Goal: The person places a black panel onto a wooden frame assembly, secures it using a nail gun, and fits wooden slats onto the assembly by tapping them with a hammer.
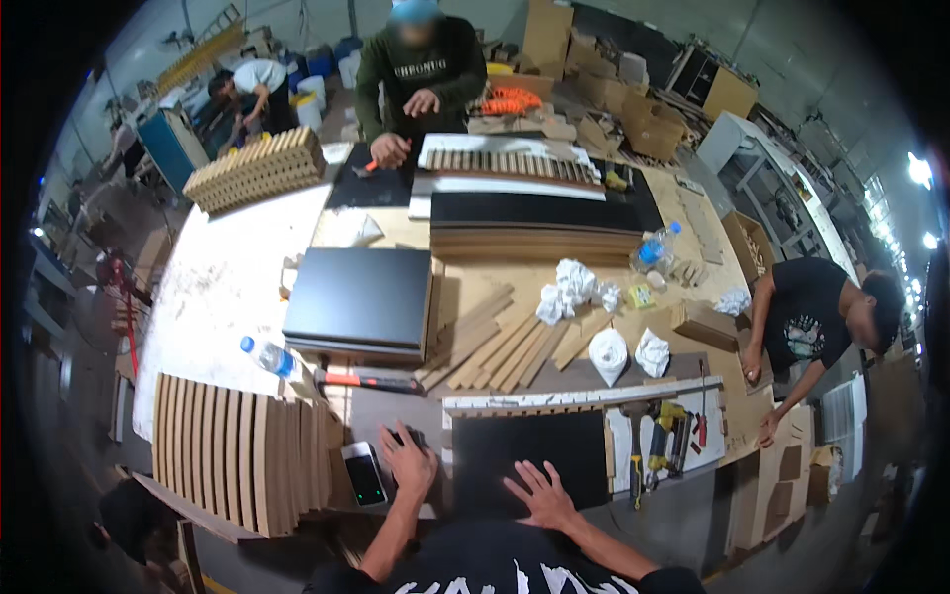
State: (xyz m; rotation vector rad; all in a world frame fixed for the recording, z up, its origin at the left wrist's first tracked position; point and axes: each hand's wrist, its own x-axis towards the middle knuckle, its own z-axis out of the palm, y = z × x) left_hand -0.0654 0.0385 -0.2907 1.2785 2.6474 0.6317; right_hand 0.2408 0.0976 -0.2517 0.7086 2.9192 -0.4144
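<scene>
My right hand (546, 497) lies on a black panel (529, 455) at the near edge of the table, its fingers spread flat. Left of that panel, my left hand (408, 463) rests with fingers apart, partly over a small dark object (414, 434) whose kind I cannot make out. A phone (363, 473) lies just beside this hand. Along the panel's far edge runs a white strip (584, 396). Right of the panel sit a hammer (636, 450), a yellow-and-black power tool (663, 441) and a red-handled screwdriver (703, 411).
Stacked wooden strips (233, 455) stand at the near left. Beyond my hands are a black-topped panel stack (356, 302), an orange-and-black hammer (371, 380), loose slats (505, 351) and a water bottle (269, 356). One co-worker (421, 74) stands opposite; another (811, 317) bends at the right.
</scene>
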